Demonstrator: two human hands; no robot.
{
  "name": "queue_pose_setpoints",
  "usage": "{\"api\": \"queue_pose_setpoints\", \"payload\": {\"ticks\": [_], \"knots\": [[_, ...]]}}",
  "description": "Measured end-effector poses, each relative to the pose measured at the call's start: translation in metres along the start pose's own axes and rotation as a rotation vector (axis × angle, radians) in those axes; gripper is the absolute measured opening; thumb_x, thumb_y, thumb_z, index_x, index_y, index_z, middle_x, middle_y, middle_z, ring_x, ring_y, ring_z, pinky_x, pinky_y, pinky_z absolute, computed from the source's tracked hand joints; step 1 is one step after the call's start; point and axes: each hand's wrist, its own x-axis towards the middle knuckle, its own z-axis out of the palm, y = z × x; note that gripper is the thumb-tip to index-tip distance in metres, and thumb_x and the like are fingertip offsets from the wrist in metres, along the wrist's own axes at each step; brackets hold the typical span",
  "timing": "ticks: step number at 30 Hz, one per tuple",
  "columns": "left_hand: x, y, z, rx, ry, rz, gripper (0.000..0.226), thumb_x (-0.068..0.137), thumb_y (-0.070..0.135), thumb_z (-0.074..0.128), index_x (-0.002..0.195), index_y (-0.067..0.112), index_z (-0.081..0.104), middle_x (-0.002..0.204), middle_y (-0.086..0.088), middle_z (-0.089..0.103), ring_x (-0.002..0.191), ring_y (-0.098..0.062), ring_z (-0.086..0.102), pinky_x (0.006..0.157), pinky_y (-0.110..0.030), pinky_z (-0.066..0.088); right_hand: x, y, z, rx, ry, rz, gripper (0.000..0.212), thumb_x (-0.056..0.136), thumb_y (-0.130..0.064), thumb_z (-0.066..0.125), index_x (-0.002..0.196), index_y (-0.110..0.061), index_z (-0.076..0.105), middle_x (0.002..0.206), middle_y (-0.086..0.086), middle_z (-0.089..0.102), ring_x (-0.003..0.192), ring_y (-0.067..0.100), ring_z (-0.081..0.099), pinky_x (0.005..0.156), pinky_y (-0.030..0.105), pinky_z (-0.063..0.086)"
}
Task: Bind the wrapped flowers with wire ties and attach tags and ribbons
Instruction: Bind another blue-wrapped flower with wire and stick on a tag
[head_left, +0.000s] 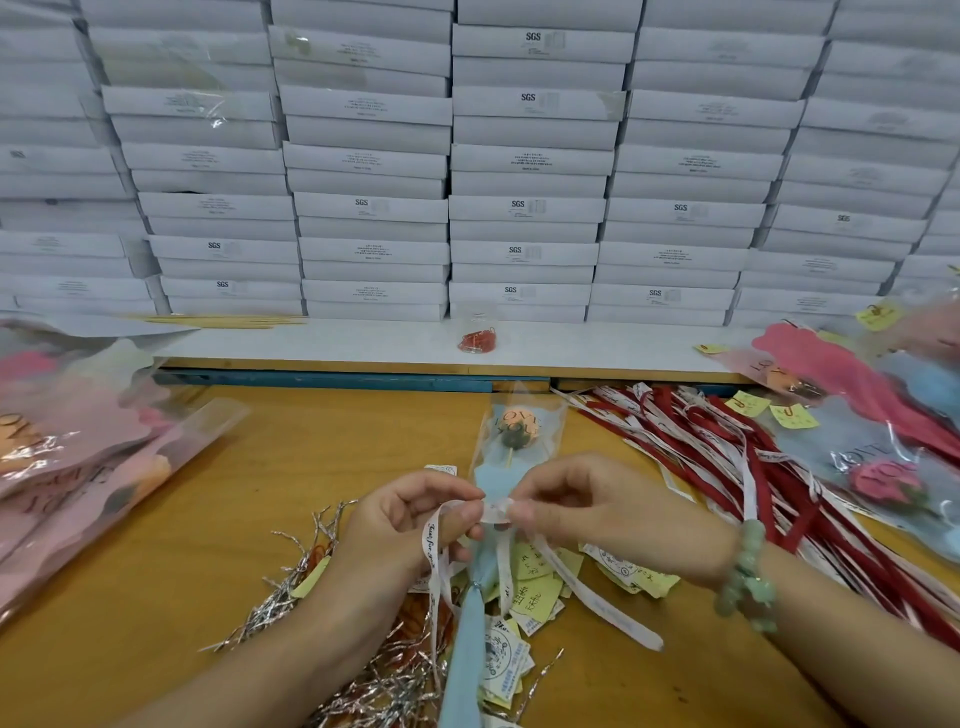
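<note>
Ribbon (494, 511) pinched by left hand (410, 525) and right hand (587, 509), across wrapped flower (519, 434).

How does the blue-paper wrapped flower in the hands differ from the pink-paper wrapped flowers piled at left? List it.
The blue-paper wrapped flower has a blue wrap; the pink-paper wrapped flowers have pink ones. The blue one is single; the pink ones overlap in a pile. The left hand and right hand pinch a white printed ribbon at the blue one's neck; no ribbon shows on the pink ones. Both have clear lettered sleeves.
</note>
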Motion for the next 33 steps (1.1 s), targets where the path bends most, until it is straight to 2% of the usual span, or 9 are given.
{"api": "queue_pose_setpoints", "payload": {"ticks": [3, 6, 9, 13, 16, 20, 25, 29, 33], "knots": [[0.0, 0.0, 0.0, -0.005, 0.002, 0.003, 0.028, 0.057, 0.025, 0.081, 0.081, 0.012, 0.076, 0.071, -0.011, 0.069, 0.055, -0.012, 0.062, 0.049, -0.019, 0.05, 0.002, 0.005, 0.002, -0.116, 0.036, -0.073, 0.015, 0.08, -0.03, 0.076, 0.082, -0.015, 0.074, 0.087, -0.006, 0.062, 0.074, 0.0, 0.054, 0.066, 0.015, 0.041], [-0.001, 0.0, 0.0, -0.01, -0.002, 0.008, 0.028, 0.056, 0.025, 0.081, 0.081, 0.012, 0.076, 0.071, -0.011, 0.069, 0.055, -0.012, 0.063, 0.048, -0.018, 0.05, 0.002, 0.006, 0.004, -0.141, 0.075, -0.116, 0.012, 0.077, -0.028, 0.08, 0.073, -0.022, 0.07, 0.091, -0.01, 0.061, 0.084, 0.004, 0.057, 0.074, 0.028, 0.048], [-0.001, 0.0, -0.001, -0.011, -0.016, 0.018, 0.027, 0.056, 0.025, 0.082, 0.08, 0.012, 0.077, 0.074, -0.01, 0.07, 0.055, -0.011, 0.064, 0.049, -0.018, 0.05, 0.001, 0.004, 0.01, -0.128, 0.061, -0.178, 0.018, 0.081, -0.026, 0.077, 0.071, -0.014, 0.067, 0.072, 0.003, 0.06, 0.064, 0.015, 0.051, 0.062, 0.035, 0.043], [-0.001, -0.001, -0.001, -0.006, -0.044, 0.032, 0.03, 0.059, 0.028, 0.091, 0.082, 0.014, 0.077, 0.076, -0.008, 0.072, 0.061, -0.012, 0.066, 0.054, -0.02, 0.053, 0.002, 0.009, 0.015, -0.076, 0.106, -0.173, 0.018, 0.089, -0.025, 0.07, 0.078, -0.011, 0.066, 0.048, -0.005, 0.042, 0.046, 0.007, 0.034, 0.05, 0.017, 0.029], [0.0, -0.002, -0.001, 0.005, -0.047, 0.046, 0.034, 0.055, 0.032, 0.087, 0.083, 0.014, 0.077, 0.075, -0.008, 0.072, 0.063, -0.012, 0.067, 0.057, -0.02, 0.053, 0.003, 0.013, 0.017, 0.044, 0.102, -0.093, 0.014, 0.089, -0.022, 0.069, 0.088, -0.009, 0.07, 0.045, -0.003, 0.041, 0.038, 0.007, 0.036, 0.045, 0.015, 0.034], [0.001, -0.003, -0.002, 0.002, -0.043, 0.064, 0.044, 0.05, 0.037, 0.093, 0.082, 0.012, 0.077, 0.075, -0.008, 0.072, 0.063, -0.013, 0.067, 0.056, -0.021, 0.053, 0.001, 0.013, 0.018, 0.179, 0.106, -0.02, 0.011, 0.086, -0.023, 0.072, 0.085, -0.012, 0.074, 0.054, 0.0, 0.062, 0.047, 0.016, 0.045, 0.051, 0.021, 0.037], [-0.001, 0.002, -0.001, 0.035, -0.033, 0.063, 0.033, 0.058, 0.025, 0.094, 0.082, 0.011, 0.077, 0.076, -0.011, 0.073, 0.065, -0.017, 0.069, 0.057, -0.022, 0.055, -0.001, 0.007, 0.01, 0.276, 0.099, 0.073, 0.016, 0.081, -0.016, 0.077, 0.097, -0.014, 0.076, 0.085, 0.002, 0.076, 0.073, 0.008, 0.068, 0.066, 0.013, 0.052], [-0.006, 0.017, -0.001, 0.256, -0.007, 0.175, 0.02, 0.059, 0.028, 0.081, 0.078, 0.021, 0.08, 0.077, -0.005, 0.077, 0.067, -0.013, 0.073, 0.057, -0.014, 0.053, -0.007, -0.011, -0.002, -0.026, 0.083, 0.109, 0.025, 0.088, -0.043, 0.063, 0.103, -0.026, 0.074, 0.09, -0.001, 0.074, 0.074, 0.01, 0.064, 0.068, 0.022, 0.049], [-0.005, 0.033, -0.009, 0.537, -0.085, 0.281, 0.021, 0.062, 0.038, 0.075, 0.082, 0.033, 0.079, 0.081, 0.009, 0.077, 0.075, -0.005, 0.073, 0.064, -0.012, 0.054, -0.019, -0.023, -0.011, -0.627, 0.163, 0.052, 0.05, 0.098, -0.052, 0.039, 0.084, -0.014, 0.068, 0.068, -0.003, 0.06, 0.059, 0.011, 0.052, 0.063, 0.037, 0.045]]}}
